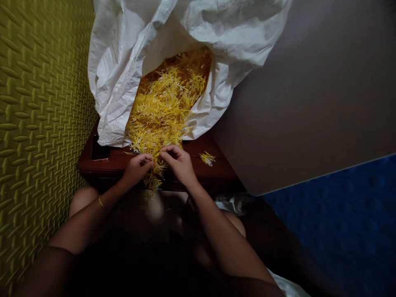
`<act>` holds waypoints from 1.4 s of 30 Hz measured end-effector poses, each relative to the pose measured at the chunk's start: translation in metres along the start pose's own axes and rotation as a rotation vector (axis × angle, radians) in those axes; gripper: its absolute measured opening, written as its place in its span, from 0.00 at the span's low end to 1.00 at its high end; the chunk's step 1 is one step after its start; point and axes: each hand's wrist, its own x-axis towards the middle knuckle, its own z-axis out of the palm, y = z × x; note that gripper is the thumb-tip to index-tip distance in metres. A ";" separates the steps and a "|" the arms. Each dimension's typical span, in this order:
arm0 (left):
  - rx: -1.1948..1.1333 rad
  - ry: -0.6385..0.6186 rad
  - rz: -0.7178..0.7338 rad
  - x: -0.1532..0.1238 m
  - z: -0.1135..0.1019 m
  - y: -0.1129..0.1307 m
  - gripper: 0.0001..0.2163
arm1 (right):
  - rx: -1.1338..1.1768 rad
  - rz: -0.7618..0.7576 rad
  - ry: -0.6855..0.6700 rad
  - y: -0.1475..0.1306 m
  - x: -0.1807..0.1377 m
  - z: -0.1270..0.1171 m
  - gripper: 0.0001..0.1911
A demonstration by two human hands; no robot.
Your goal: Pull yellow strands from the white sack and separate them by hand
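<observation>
Where a ridged olive-green foam mat (pixel 40 123) fills the left edge, a bare knee (pixel 82 200) shows just beside it, and a thin gold bangle (pixel 100 201) circles the person's left wrist. The left hand (pixel 136 170) is curled narrow, its fingertips drawn in toward a tuft of fine yellow strands (pixel 162 119). These look like pulled flower petals, though that is hard to confirm. The heap's long axis runs straight ahead and slightly right, away from the person, out of a crumpled white woven sack (pixel 123 78) that lies open on a dark reddish-brown wooden table (pixel 218 171). The lowest strands hang over the table's near edge, directly between the hands, so neither hand is clearly nearer. The right hand (pixel 179 165) is also curled narrow, its fingertips pinched into the strands just beside the left hand, apparently holding a few. Farther right, a small separate bunch of yellow strands (pixel 207 158) lies on the bare wood, well clear of the heap. Beyond the table, a smooth grey-brown panel (pixel 309 90) slants across the view, and a deep blue textured mat (pixel 335 235) fills the lower right corner.
</observation>
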 end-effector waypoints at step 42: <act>0.042 0.070 0.082 -0.001 0.000 -0.002 0.06 | -0.272 -0.144 -0.044 -0.001 -0.007 0.008 0.05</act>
